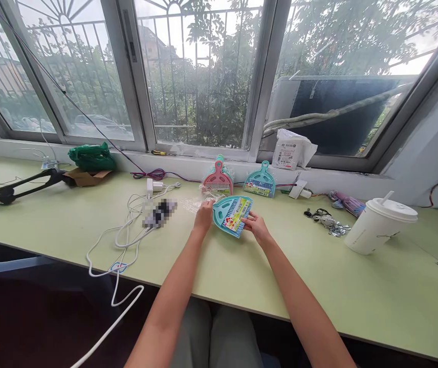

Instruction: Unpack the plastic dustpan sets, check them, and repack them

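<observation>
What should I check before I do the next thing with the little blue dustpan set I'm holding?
1. Both hands on it: ok. The left hand and the right hand each hold a side of the teal dustpan set.
2. Set resting on the table: cannot tell, it may be slightly lifted.
3. Label facing up: ok.
4. Cup out of the way: ok, well off to the right.
5. White cables away from the hands: ok, they lie to the left.
6. Other dustpan sets apart: ok, standing by the window.
</observation>
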`<state>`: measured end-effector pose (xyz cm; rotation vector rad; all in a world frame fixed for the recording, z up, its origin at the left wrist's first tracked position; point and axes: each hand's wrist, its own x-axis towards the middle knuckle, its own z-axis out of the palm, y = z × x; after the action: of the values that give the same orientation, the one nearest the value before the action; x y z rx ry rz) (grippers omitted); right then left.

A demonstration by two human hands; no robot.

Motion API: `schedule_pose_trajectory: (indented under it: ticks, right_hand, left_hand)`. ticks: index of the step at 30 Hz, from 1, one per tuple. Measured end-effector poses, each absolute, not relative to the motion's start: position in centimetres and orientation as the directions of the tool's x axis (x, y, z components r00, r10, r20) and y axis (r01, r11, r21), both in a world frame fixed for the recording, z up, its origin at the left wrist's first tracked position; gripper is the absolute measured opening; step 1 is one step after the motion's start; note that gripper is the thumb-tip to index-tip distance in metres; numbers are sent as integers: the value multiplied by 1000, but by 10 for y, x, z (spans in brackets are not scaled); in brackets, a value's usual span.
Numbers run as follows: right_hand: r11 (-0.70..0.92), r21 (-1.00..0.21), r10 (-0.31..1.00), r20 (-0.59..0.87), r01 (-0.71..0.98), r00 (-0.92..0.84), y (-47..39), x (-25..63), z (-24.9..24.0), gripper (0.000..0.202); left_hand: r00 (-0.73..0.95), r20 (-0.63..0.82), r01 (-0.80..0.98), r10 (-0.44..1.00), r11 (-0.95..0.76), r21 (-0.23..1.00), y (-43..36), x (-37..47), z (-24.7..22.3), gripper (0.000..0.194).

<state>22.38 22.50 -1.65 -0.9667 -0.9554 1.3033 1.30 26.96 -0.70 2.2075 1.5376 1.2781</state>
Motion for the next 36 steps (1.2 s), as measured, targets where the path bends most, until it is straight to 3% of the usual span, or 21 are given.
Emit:
schedule_pose_trajectory:
  ticks: [7,11,13,16,18,19,20,22,25,30,36]
  right_hand:
    - [31,-921,995,-10,-389,103,228,221,-22,29]
    - [68,-890,991,7,-451,136,231,218,-25,32]
    - [109,-870,987,36,-480,159,231,219,-25,34]
    - [164,-848,978,72,-505,197,230,221,-24,38]
    - [184,-836,974,84,-516,210,230,221,-23,40]
    - [190,-832,973,89,-522,213,229,221,-23,41]
    - [194,-828,972,92,-526,214,229,221,-22,42]
    - [195,-827,973,97,-527,208,228,220,-20,44]
    - [195,-843,975,109,-501,196,226,217,-17,45]
    - [245,-862,960,152,-443,234,220,212,-11,48]
    - [186,-895,980,139,-405,145,218,206,-6,54]
  left_hand:
    - [223,649,470,728,-663,583,272,33,-12,36]
    - [191,710,365,677,-721,589,263,45,-7,30]
    - [81,762,419,642,-716,558,254,48,-1,32]
    - [-295,765,455,573,-620,639,246,48,7,52]
    - [-532,592,267,605,-543,796,248,48,9,73]
    - [-562,458,94,689,-497,863,250,48,9,79]
    - [-500,321,-101,804,-422,901,253,49,8,79]
    - [-165,131,-404,978,-188,895,258,52,6,69]
    - [210,96,-529,973,31,848,258,61,1,52]
    - [328,126,-567,936,88,819,249,67,1,41]
    - [240,90,-586,967,71,807,252,55,4,41]
